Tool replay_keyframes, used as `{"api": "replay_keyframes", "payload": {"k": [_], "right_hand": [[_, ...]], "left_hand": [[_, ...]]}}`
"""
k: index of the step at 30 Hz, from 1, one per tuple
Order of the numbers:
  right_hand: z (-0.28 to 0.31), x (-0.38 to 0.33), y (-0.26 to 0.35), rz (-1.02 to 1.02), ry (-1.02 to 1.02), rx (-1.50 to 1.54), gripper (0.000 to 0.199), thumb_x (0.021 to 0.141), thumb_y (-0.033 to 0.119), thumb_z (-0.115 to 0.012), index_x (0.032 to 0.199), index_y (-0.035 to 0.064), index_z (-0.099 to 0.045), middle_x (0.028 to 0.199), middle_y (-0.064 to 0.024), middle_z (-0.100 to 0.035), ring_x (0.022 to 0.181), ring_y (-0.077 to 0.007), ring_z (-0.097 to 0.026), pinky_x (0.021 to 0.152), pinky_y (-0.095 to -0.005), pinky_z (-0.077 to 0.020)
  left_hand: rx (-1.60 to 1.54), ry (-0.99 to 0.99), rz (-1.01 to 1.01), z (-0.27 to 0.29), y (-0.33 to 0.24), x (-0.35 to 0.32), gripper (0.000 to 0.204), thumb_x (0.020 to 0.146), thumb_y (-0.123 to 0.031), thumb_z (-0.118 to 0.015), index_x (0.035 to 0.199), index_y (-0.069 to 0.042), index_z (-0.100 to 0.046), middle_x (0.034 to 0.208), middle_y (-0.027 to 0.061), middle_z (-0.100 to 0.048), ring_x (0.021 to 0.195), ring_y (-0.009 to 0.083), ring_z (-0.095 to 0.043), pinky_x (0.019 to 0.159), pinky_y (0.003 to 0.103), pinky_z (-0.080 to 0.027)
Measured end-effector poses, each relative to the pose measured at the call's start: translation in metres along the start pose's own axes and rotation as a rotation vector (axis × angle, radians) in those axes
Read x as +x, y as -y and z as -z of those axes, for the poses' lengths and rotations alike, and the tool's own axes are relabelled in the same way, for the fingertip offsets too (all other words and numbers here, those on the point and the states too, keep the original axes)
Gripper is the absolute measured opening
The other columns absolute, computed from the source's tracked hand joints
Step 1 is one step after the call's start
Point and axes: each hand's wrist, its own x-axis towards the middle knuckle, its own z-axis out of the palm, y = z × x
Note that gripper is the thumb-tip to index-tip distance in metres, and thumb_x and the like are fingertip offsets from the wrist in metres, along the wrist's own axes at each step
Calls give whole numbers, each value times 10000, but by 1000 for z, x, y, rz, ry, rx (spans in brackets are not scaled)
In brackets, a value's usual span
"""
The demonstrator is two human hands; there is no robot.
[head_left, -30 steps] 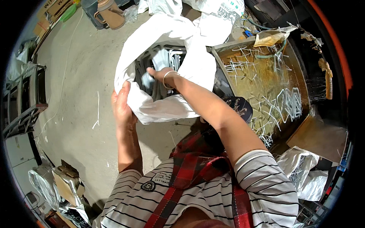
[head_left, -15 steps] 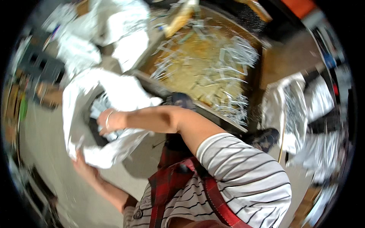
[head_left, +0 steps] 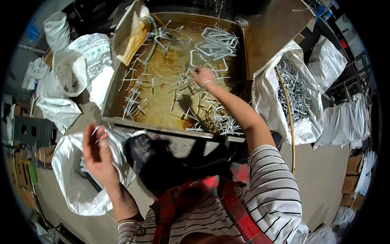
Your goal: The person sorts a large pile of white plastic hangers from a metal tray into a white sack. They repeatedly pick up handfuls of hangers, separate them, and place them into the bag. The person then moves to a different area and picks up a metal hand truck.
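My right hand [head_left: 203,77] reaches into a wide, shallow metal tray [head_left: 170,131] with a brownish wet bottom. Its fingers are curled together beside thin white plastic-looking strips [head_left: 176,95]; what they hold, if anything, is hidden. Just beyond that hand lie white rectangular loops [head_left: 221,67]. My left hand [head_left: 97,156] is raised over the rim of an open white sack [head_left: 67,162], with fingers apart and nothing visible in its grasp. Some light and dark pieces show inside this sack, partly behind the hand. More strips [head_left: 221,120] are heaped at the tray's near right corner.
Right of the tray stands a white sack [head_left: 262,95] full of grey-white strips, with a long thin stick [head_left: 290,122] leaning across it. Other white sacks [head_left: 71,75] crowd the left. A yellow-stained board or bag [head_left: 132,40] rises at the tray's far left corner.
My right hand has come out of the left sack and moved right into the tray. My left hand has let go of the sack's rim and lifted. The view has shifted too.
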Motion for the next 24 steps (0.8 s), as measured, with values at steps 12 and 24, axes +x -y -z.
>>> {"api": "replay_keyframes", "payload": {"k": [12,24], "right_hand": [[8,244,-268,-756,-293,771,767,614,423,-766,1059,-158,-536,1102,-232,-565,981,-283,-552,830,-368,-404],[-113,411,-402,-973,-191,1234,436,663,272,-736,1000,38,-590,997,-152,-586,821,-294,-562,693,-419,-465]], "left_hand": [[261,531,323,-225,165,55,356,785,20,-583,1137,21,-525,1035,117,-550,870,156,-589,791,263,-460],[555,627,379,-262,208,83,368,728,88,-558,1092,33,-547,950,113,-576,819,170,-575,771,267,-443]]}}
